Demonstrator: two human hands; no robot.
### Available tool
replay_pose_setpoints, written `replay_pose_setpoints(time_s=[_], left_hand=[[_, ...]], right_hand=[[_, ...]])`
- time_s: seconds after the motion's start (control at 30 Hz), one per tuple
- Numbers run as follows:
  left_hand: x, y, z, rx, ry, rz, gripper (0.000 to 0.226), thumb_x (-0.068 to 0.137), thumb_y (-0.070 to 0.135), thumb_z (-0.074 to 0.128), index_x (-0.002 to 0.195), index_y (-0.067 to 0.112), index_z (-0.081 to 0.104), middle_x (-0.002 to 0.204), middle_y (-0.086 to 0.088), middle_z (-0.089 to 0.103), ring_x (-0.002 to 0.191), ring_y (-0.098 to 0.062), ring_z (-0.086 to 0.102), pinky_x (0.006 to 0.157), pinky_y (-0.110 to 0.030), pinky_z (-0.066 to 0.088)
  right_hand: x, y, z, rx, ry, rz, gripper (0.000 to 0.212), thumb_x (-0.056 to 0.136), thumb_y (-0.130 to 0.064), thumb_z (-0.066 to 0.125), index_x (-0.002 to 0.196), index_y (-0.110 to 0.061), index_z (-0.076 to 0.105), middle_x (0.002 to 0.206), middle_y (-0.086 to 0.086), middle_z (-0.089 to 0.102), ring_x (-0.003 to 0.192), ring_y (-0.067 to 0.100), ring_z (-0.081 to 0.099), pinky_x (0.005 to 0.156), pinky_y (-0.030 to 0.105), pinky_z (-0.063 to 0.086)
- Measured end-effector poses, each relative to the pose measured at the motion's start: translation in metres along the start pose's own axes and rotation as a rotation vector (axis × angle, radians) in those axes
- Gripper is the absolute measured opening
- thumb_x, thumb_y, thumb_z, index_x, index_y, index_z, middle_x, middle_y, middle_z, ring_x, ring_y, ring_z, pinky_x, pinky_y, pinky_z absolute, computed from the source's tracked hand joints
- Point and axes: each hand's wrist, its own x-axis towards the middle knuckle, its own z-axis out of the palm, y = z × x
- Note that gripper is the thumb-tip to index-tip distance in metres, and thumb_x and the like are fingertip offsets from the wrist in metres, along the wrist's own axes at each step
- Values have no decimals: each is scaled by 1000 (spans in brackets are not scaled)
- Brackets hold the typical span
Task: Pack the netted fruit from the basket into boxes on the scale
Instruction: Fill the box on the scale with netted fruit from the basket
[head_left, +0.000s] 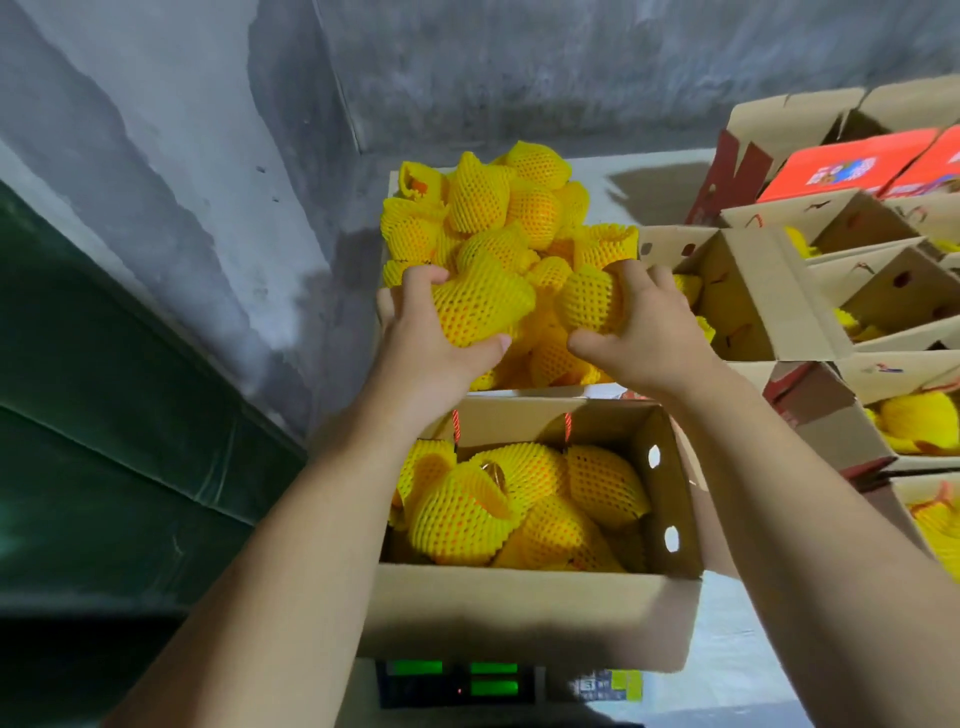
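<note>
Head view shows both hands reaching past the box on the scale into the basket just beyond it, heaped with netted fruit; the left hand has its fingers curled round one netted fruit at the near edge of the heap; the right hand grips a second fruit beside it, fingers wrapped over its top; the step in hand looks like lifting a pair out of the basket. The box on the scale already holds several fruit and seems roughly half full; the next move calls for drawing both hands back toward the box and setting the fruit into the gaps, then judging the green readout, too blurred to read here. To the right of the box stand more cardboard boxes, some holding fruit, and red cartons behind them on a pale desk; left of the box rises a stained grey wall above a dark green band.
</note>
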Motion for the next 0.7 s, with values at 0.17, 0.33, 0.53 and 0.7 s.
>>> replay_pose_setpoints(time_s=[0.17,0.33,0.53,0.7], left_hand=[[-39,12,-17,-485,18,-162,92,66,67,85,141,42,37,136,7,57,111,-18,68,82,-40,61],[-88,23,-33,-927,-117,-298,80,74,53,87,141,35,46,128,0,72,99,-25,76,68,-32,59],[-133,14,-53,-923,-300,-211,82,80,24,87,149,27,42,136,-6,67,118,-24,70,89,-39,60],[-158,-10,-65,-853,-299,-217,112,73,10,91,160,32,25,140,-5,61,122,-23,67,99,-39,59]], right_hand=[[-63,-36,-18,744,-24,64,44,75,-46,76,116,-40,64,106,-3,73,100,16,71,88,44,59],[-122,-59,0,1310,-286,79,33,91,-18,71,121,-31,68,114,9,75,100,31,75,80,50,63],[-159,-63,3,997,-37,8,43,72,-45,85,111,-44,66,100,0,77,91,26,77,75,44,62],[-175,-51,0,339,-37,-31,131,63,-81,76,163,-38,3,167,7,27,154,29,26,122,57,28]])
